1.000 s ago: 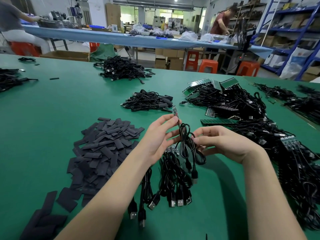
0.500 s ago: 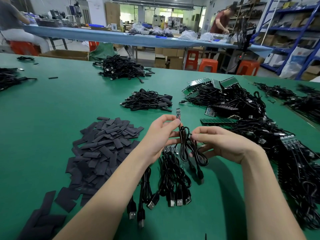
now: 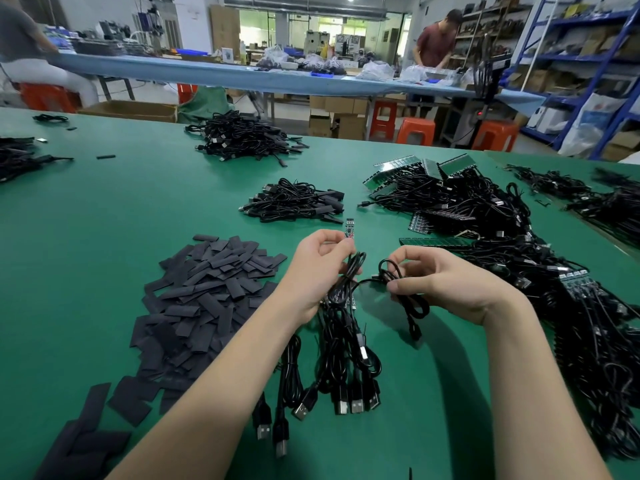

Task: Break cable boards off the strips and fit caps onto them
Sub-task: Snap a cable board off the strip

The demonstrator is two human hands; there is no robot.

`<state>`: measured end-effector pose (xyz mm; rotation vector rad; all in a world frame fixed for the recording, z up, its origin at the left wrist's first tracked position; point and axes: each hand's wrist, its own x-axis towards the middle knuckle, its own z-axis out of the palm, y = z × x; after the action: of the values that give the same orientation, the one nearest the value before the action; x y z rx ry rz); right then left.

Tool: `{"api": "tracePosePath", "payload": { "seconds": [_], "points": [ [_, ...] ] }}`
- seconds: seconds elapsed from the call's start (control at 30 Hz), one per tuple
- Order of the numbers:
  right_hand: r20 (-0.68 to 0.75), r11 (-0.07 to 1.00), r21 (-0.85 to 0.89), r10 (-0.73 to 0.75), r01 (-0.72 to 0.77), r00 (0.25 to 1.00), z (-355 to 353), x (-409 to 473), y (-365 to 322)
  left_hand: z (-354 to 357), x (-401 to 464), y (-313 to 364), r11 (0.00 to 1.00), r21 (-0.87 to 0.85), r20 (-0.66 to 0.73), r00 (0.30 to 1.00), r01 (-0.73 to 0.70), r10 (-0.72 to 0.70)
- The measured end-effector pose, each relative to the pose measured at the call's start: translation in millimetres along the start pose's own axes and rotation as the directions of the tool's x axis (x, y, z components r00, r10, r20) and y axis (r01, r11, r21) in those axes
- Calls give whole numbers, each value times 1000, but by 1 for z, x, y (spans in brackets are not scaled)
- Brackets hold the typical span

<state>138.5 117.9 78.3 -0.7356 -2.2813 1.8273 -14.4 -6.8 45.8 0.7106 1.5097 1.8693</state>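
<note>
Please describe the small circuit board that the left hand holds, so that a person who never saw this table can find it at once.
On the green table, look to the middle, just right of the heap of flat black caps. There the left hand pinches a black cable, and the small circuit board sticks up above its fingertips. Unlike the boards in the right-hand cable pile, it stands alone, off any strip.

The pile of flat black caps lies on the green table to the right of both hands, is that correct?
Not quite. In the head view the pile of flat black caps lies on the green table to the left of both hands, beside the left hand, not the right hand.
</note>
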Motion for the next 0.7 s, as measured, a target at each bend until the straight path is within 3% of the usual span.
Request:
{"api": "tracePosePath", "payload": {
  "seconds": [0.13,0.27,0.33,0.57,0.7],
  "points": [
    [-15,994,-4,112,-112,994,-8,-4,4,-10,3,0,998,58,-35,999,10,-8],
    [-50,936,-285,200,-206,978,-5,1,4,-14,2,-10,991,131,-36,999,1,4],
    [-107,908,-385,137,-168,985,-5,7,2,-14,1,-17,994,110,-50,999,11,-6],
    [-185,905,-425,-102,13,977,11,18,-17,-15,2,-27,993,114,-59,998,10,-4],
    [-238,847,-506,-320,164,917,39,31,-35,-16,0,-27,995,100,-43,999,20,-16]
  ]
}}
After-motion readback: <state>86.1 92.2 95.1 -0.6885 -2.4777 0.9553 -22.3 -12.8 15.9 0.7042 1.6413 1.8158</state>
